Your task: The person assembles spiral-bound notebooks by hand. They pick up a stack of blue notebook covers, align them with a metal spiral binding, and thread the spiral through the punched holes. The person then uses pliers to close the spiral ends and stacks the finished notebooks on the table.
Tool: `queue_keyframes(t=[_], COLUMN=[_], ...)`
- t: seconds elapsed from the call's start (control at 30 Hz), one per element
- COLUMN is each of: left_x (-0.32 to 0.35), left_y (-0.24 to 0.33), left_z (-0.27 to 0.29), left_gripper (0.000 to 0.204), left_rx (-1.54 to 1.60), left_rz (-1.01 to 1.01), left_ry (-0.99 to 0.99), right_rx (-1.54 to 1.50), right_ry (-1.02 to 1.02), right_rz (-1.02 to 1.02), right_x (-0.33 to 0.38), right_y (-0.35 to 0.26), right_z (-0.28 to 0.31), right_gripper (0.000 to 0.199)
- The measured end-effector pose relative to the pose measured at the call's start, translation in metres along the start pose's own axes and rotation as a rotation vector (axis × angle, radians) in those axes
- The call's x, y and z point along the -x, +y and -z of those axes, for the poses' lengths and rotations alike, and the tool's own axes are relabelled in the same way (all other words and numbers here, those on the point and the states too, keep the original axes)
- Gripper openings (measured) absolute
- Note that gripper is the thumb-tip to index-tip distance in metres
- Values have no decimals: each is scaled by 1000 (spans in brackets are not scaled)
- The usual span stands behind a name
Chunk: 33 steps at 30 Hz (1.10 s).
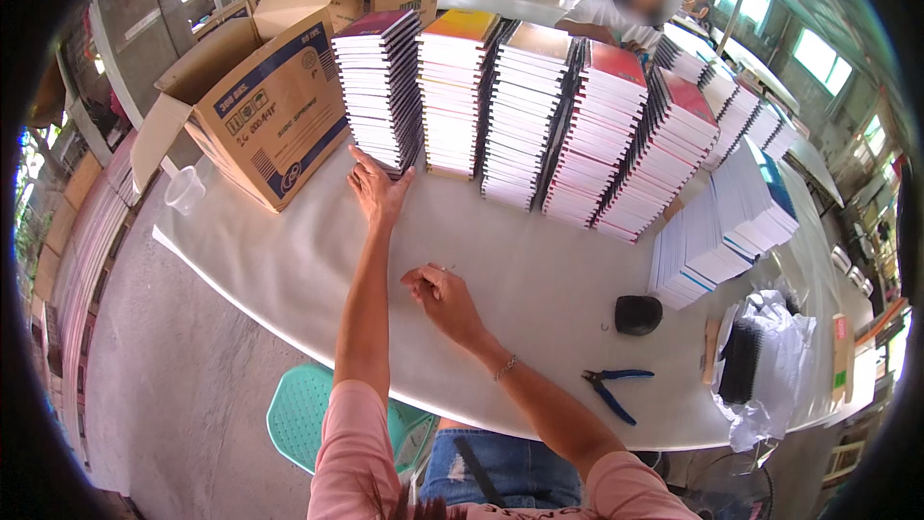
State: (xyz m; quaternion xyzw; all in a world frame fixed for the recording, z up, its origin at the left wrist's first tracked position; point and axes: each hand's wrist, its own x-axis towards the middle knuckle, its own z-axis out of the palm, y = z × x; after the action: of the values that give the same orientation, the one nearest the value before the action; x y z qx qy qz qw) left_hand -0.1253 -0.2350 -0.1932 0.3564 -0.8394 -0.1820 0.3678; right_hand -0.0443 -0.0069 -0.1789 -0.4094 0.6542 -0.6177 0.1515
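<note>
My left hand reaches to the foot of the leftmost stack of spiral-bound notebooks, which has dark maroon covers. Its fingers are spread and touch the stack's lower edge. Nearer to me, my right hand hovers low over or rests on the white-covered table. Its fingers are curled together, and whatever they may hold is too small to tell. To the right of the maroon stack stand a yellow-topped stack, a tan-topped stack and red-topped stacks of spiral-bound notebooks.
An open cardboard box stands at the left, beside a clear plastic cup. Blue-handled cutters, a black rounded object, black binding coils and unbound paper stacks lie right. A green stool is below. Another person sits across.
</note>
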Motion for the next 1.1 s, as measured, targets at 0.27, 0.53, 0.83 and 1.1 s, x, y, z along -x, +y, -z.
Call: queue_keyframes(t=[0.27, 0.53, 0.83, 1.1], left_x=[-16, -15, 4, 34], left_y=[2, 12, -15, -30], left_z=[-17, -20, -14, 15], left_gripper=[132, 134, 114, 103], left_rx=[13, 69, -135, -112], left_rz=[7, -15, 5, 3], left_ry=[-12, -70, -3, -87], right_rx=[18, -63, 219, 959], right_ry=[-19, -15, -120, 123], right_rz=[-23, 27, 164, 84], right_x=[0, 2, 24, 200], right_y=[1, 16, 14, -65], right_z=[-3, 1, 12, 138], right_gripper=[21, 20, 28, 43])
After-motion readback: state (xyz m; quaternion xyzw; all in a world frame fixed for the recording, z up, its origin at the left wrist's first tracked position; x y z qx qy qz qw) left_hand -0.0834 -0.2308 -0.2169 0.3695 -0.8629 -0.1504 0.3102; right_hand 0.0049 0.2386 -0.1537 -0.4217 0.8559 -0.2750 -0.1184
